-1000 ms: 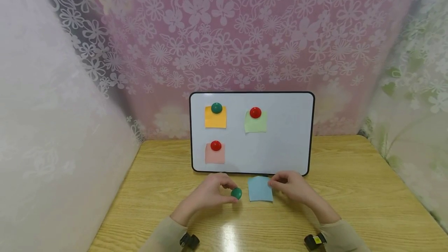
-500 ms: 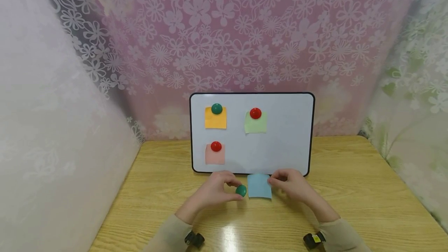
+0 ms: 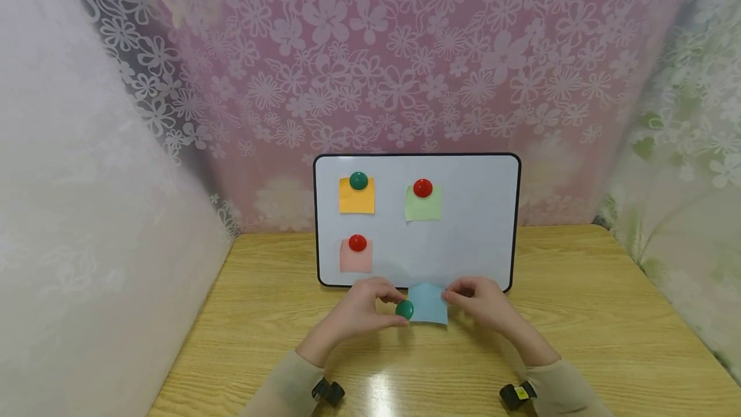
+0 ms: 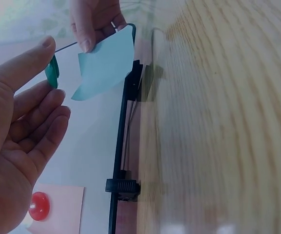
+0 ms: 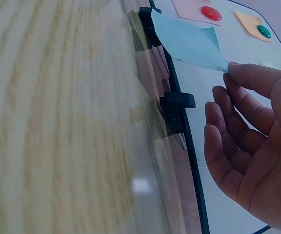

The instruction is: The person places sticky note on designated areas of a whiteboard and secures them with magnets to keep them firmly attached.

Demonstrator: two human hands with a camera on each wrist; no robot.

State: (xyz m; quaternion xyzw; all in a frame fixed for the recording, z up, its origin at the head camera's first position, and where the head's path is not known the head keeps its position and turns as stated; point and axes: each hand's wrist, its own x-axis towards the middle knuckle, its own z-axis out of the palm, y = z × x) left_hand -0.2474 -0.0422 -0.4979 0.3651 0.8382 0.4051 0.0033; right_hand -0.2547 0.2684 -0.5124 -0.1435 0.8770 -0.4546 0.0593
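Note:
Between thumb and forefinger my left hand [image 3: 367, 307] pinches a round green magnet [image 3: 404, 309], held by its edges; the left wrist view shows it side-on. My right hand [image 3: 482, 304] pinches the upper right edge of a blue sticky note [image 3: 428, 304], thumb against finger in the right wrist view. The note hangs in front of the whiteboard's [image 3: 475, 230] lower frame, bent slightly. In the head view the magnet overlaps the note's left edge, while the left wrist view shows a gap between them.
On the board, a green magnet [image 3: 358, 180] holds an orange note [image 3: 356, 201], a red magnet [image 3: 422, 188] a light green note [image 3: 423, 208], and another red magnet [image 3: 357, 242] a pink note [image 3: 356, 262]. Black clips [image 5: 178, 100] sit at its lower edge, above the wooden table [image 3: 278, 269].
The blue note has risen slightly toward the board with my right hand. My left hand has moved right and up, bringing the green magnet closer to the note.

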